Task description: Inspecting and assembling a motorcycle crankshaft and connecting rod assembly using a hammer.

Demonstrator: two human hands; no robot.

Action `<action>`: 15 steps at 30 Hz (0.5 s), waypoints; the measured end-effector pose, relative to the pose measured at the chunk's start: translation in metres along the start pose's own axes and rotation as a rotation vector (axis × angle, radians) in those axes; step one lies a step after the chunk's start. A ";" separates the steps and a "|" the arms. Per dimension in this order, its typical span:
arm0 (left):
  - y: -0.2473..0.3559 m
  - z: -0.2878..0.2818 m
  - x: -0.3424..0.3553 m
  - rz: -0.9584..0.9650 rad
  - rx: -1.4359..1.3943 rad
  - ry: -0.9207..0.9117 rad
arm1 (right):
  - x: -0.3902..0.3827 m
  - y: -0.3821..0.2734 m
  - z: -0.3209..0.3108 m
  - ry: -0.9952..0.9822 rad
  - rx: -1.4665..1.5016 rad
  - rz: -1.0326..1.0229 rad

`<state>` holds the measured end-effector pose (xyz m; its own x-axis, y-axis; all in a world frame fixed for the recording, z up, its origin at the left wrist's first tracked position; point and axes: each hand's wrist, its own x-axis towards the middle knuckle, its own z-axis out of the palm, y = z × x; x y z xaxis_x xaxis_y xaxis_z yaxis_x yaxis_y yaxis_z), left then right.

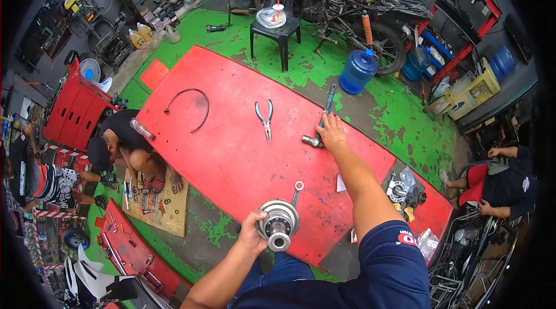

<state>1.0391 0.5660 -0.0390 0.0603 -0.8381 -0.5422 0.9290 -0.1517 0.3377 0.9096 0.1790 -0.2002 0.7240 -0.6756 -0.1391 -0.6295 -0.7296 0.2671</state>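
In my left hand (253, 232) is a metal crankshaft (278, 223) with a bearing and a connecting rod (297, 191) that points away from me; I hold it above the near edge of the red work table (231, 153). My right arm stretches across the table, and my right hand (332, 132) is closed over the handle of a ball-peen hammer (313, 141) lying near the far right edge. Between my hands and farther off lie long-nose pliers (265, 119) with blue grips. A thin black cable (205, 106) curves on the table's far left.
Engine parts (399, 190) and a plastic bag (427, 242) lie on the table's right end. A person (127, 150) crouches at left beside a tool-covered board (174, 216); another (498, 184) sits at right. Beyond stand a black chair (280, 31) and a blue water jug (358, 72).
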 end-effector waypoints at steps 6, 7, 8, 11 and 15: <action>-0.002 -0.001 0.009 -0.003 -0.025 -0.013 | 0.010 0.003 -0.001 -0.056 -0.096 -0.063; -0.005 -0.002 0.012 -0.005 -0.020 -0.011 | 0.006 0.012 0.002 -0.135 -0.107 -0.099; -0.007 -0.005 0.010 0.007 -0.018 0.009 | 0.005 0.007 -0.007 -0.210 -0.108 -0.156; -0.005 -0.003 0.007 0.005 -0.026 0.055 | -0.011 0.017 -0.031 -0.262 -0.006 -0.191; -0.004 0.000 0.003 -0.022 0.021 -0.045 | -0.057 0.023 -0.053 -0.271 0.255 -0.047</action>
<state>1.0360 0.5639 -0.0421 0.0230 -0.8573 -0.5143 0.9220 -0.1807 0.3424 0.8685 0.2063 -0.1359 0.6746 -0.6193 -0.4017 -0.6721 -0.7403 0.0127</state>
